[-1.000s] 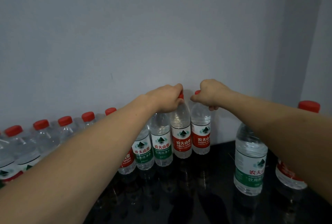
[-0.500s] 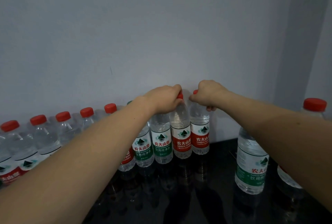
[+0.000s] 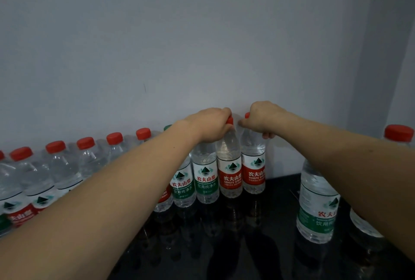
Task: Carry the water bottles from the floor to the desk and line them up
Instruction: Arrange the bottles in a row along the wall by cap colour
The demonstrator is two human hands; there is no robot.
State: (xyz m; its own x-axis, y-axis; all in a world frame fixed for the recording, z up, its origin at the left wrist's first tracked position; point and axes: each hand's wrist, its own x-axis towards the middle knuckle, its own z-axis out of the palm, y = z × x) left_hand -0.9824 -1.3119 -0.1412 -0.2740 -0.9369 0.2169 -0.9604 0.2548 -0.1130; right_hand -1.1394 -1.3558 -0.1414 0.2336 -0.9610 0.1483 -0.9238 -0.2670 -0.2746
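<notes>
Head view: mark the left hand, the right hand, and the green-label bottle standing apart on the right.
left hand [image 3: 207,123], head view, on the back of the hand.
right hand [image 3: 265,115], head view, on the knuckles.
green-label bottle [image 3: 316,208], head view, on its label.

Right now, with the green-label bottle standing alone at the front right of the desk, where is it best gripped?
Take the green-label bottle round its clear shoulder above the label, coming from the open front-left side. It stands upright, apart from the row, but the right forearm hides its cap and another bottle stands close on its right.
</notes>
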